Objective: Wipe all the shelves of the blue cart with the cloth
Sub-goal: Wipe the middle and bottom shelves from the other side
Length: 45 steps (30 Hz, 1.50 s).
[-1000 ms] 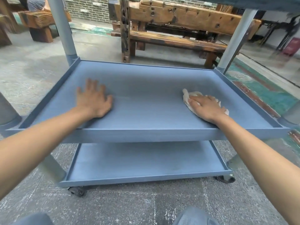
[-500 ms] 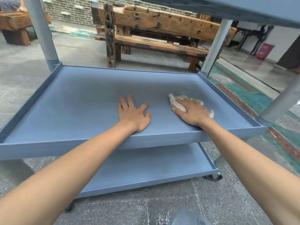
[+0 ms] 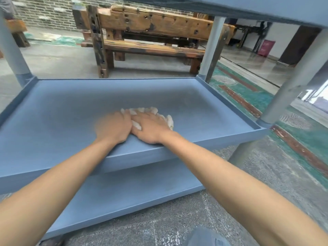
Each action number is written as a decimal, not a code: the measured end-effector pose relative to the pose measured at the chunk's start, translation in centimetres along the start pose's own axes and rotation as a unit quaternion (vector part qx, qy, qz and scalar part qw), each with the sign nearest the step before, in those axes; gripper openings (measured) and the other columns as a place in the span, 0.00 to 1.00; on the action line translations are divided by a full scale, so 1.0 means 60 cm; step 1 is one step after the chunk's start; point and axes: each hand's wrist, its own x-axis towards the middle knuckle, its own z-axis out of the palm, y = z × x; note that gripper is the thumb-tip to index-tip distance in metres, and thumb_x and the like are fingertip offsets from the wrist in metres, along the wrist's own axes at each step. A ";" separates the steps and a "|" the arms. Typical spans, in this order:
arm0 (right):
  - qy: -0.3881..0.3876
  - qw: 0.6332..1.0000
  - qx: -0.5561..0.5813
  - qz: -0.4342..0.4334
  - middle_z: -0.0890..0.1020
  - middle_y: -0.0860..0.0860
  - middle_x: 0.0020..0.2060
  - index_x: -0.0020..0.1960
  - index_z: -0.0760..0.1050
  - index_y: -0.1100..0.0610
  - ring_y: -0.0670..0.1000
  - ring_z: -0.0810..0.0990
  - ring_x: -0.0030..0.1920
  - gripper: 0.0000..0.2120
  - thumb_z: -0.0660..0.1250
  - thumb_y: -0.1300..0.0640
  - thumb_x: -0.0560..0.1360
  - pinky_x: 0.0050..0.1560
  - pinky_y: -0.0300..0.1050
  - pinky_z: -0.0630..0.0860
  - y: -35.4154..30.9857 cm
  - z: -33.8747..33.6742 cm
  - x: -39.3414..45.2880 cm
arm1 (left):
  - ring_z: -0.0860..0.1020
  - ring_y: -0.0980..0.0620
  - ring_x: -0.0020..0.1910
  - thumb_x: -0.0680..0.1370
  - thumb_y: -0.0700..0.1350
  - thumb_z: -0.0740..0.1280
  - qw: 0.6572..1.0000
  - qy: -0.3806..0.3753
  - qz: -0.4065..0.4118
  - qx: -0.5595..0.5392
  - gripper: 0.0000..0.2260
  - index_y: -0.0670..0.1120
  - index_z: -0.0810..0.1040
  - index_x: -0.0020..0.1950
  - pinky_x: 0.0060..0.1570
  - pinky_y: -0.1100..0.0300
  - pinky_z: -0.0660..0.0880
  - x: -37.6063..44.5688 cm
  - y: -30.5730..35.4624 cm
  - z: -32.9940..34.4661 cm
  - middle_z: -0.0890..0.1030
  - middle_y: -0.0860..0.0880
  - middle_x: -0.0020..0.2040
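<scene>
Head view: both hands meet on the middle shelf (image 3: pixel 53 110) of a blue cart (image 3: pixel 211 50). The right hand (image 3: pixel 150 127) lies flat, fingers straight, pressing a white cloth (image 3: pixel 166 118) near the shelf's front centre. The blurred left hand (image 3: pixel 113 126) touches the cloth's left edge; its grip is unclear.

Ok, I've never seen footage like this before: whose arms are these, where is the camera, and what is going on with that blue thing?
There is no machine here: the arms belong to a person, and the single camera sits on their head, looking forward and down. The blue thing is a cart with stacked shelves. Both hands are on the middle shelf. The right hand presses flat on a whitish cloth; the left hand lies right beside it, at the cloth's edge, too blurred to tell whether it holds it. A lower shelf shows beneath, and the underside of a top shelf above. A wooden bench stands behind.
</scene>
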 end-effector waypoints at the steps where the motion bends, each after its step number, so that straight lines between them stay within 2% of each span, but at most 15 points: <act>1: -0.007 1.000 -0.004 -0.011 0.63 0.42 0.80 0.78 0.62 0.37 0.54 0.58 0.81 0.25 0.48 0.37 0.83 0.75 0.65 0.57 0.011 -0.005 -0.002 | 0.77 0.36 0.64 0.83 0.59 0.41 1.000 -0.003 0.005 0.004 0.31 0.44 0.78 0.64 0.61 0.45 0.70 0.001 -0.001 0.000 0.79 0.39 0.65; 4: -0.022 0.999 -0.026 -0.010 0.61 0.41 0.81 0.80 0.59 0.35 0.50 0.54 0.83 0.26 0.47 0.35 0.83 0.78 0.61 0.53 0.052 -0.017 -0.008 | 0.76 0.36 0.64 0.82 0.61 0.41 0.999 -0.007 0.034 0.039 0.32 0.44 0.78 0.63 0.60 0.44 0.71 -0.003 0.003 0.003 0.78 0.41 0.65; 6: -0.012 0.999 -0.039 0.015 0.64 0.40 0.79 0.78 0.62 0.37 0.51 0.57 0.82 0.28 0.46 0.34 0.80 0.76 0.63 0.56 0.088 -0.034 -0.019 | 0.77 0.35 0.63 0.82 0.63 0.41 0.997 -0.004 0.041 0.065 0.33 0.44 0.78 0.63 0.58 0.44 0.72 -0.006 0.004 0.002 0.78 0.41 0.66; 8: 0.002 0.996 -0.026 0.080 0.66 0.39 0.77 0.75 0.63 0.36 0.51 0.59 0.80 0.28 0.44 0.31 0.78 0.71 0.67 0.58 0.142 -0.056 -0.035 | 0.77 0.35 0.61 0.82 0.63 0.42 0.996 -0.003 0.037 0.080 0.33 0.43 0.78 0.62 0.56 0.45 0.73 -0.007 0.008 0.000 0.78 0.41 0.65; 11: 0.001 0.983 -0.017 0.182 0.61 0.38 0.81 0.79 0.56 0.33 0.53 0.57 0.82 0.35 0.39 0.25 0.75 0.75 0.69 0.56 0.253 -0.090 -0.075 | 0.78 0.35 0.60 0.82 0.63 0.44 0.995 -0.006 0.031 0.095 0.32 0.42 0.78 0.61 0.53 0.47 0.73 -0.009 0.011 -0.003 0.78 0.41 0.63; 14: 0.022 0.956 -0.004 0.293 0.59 0.36 0.81 0.80 0.55 0.34 0.55 0.55 0.83 0.37 0.42 0.22 0.74 0.76 0.71 0.52 0.371 -0.127 -0.135 | 0.78 0.36 0.61 0.82 0.63 0.45 0.994 -0.008 0.028 0.102 0.31 0.43 0.77 0.63 0.54 0.47 0.73 -0.010 0.014 -0.002 0.78 0.42 0.64; 16: 0.007 0.953 0.006 0.303 0.58 0.40 0.82 0.81 0.58 0.38 0.55 0.52 0.83 0.35 0.48 0.26 0.78 0.78 0.69 0.47 0.421 -0.142 -0.164 | 0.78 0.36 0.60 0.82 0.63 0.45 0.994 -0.003 0.032 0.106 0.31 0.43 0.77 0.63 0.53 0.48 0.72 -0.011 0.018 -0.002 0.78 0.42 0.64; 18: -0.007 0.960 -0.001 0.281 0.57 0.44 0.83 0.83 0.57 0.43 0.53 0.51 0.84 0.33 0.50 0.31 0.82 0.81 0.63 0.43 0.437 -0.142 -0.174 | 0.78 0.37 0.61 0.82 0.63 0.45 0.993 -0.004 0.035 0.113 0.31 0.43 0.77 0.63 0.52 0.49 0.72 -0.013 0.023 -0.001 0.77 0.42 0.64; 23: 0.006 0.938 -0.017 0.347 0.59 0.47 0.83 0.81 0.56 0.35 0.63 0.57 0.81 0.31 0.49 0.29 0.80 0.77 0.67 0.57 0.401 -0.137 -0.189 | 0.77 0.38 0.62 0.82 0.62 0.47 0.993 0.002 0.026 0.118 0.30 0.42 0.78 0.64 0.50 0.49 0.72 -0.020 0.026 0.001 0.78 0.42 0.64; 27: -0.032 0.928 -0.017 0.371 0.53 0.42 0.84 0.81 0.51 0.32 0.63 0.51 0.82 0.33 0.42 0.25 0.78 0.77 0.70 0.49 0.349 -0.145 -0.196 | 0.78 0.39 0.60 0.82 0.61 0.50 0.991 0.011 0.030 0.127 0.28 0.42 0.80 0.59 0.44 0.51 0.67 -0.025 0.031 0.003 0.80 0.43 0.60; 31: -0.039 0.947 -0.018 0.319 0.53 0.33 0.81 0.77 0.50 0.25 0.60 0.52 0.83 0.33 0.36 0.22 0.73 0.79 0.65 0.47 0.243 -0.123 -0.180 | 0.77 0.39 0.62 0.83 0.60 0.49 0.992 0.000 0.027 0.122 0.28 0.42 0.81 0.60 0.45 0.52 0.66 -0.026 0.031 -0.001 0.79 0.42 0.61; 35: -0.068 0.982 -0.019 0.177 0.57 0.35 0.81 0.76 0.54 0.27 0.55 0.54 0.82 0.27 0.38 0.32 0.78 0.78 0.61 0.52 0.088 -0.069 -0.122 | 0.76 0.39 0.62 0.84 0.58 0.48 0.995 -0.007 0.029 0.096 0.28 0.42 0.81 0.60 0.47 0.51 0.68 -0.034 0.028 -0.008 0.79 0.42 0.63; 38: -0.084 0.994 -0.003 0.075 0.62 0.41 0.81 0.78 0.61 0.33 0.58 0.56 0.81 0.23 0.45 0.38 0.85 0.77 0.63 0.52 -0.018 -0.027 -0.084 | 0.77 0.37 0.63 0.84 0.59 0.47 0.998 -0.039 0.028 0.031 0.29 0.41 0.80 0.61 0.53 0.50 0.71 -0.027 0.007 -0.029 0.79 0.39 0.64; 41: -0.082 0.995 0.036 0.039 0.61 0.40 0.81 0.78 0.64 0.36 0.55 0.53 0.83 0.22 0.50 0.41 0.85 0.78 0.60 0.45 -0.025 -0.020 -0.082 | 0.76 0.37 0.64 0.85 0.60 0.46 0.992 -0.090 0.036 -0.077 0.30 0.40 0.80 0.59 0.56 0.51 0.69 -0.010 -0.054 -0.084 0.79 0.36 0.65; 45: -0.057 0.998 0.024 0.000 0.61 0.39 0.81 0.79 0.65 0.39 0.49 0.53 0.83 0.23 0.52 0.39 0.85 0.80 0.56 0.48 0.007 -0.019 -0.094 | 0.75 0.36 0.59 0.84 0.56 0.48 0.999 -0.016 0.027 0.026 0.25 0.38 0.76 0.51 0.55 0.48 0.72 -0.004 -0.200 -0.172 0.79 0.33 0.59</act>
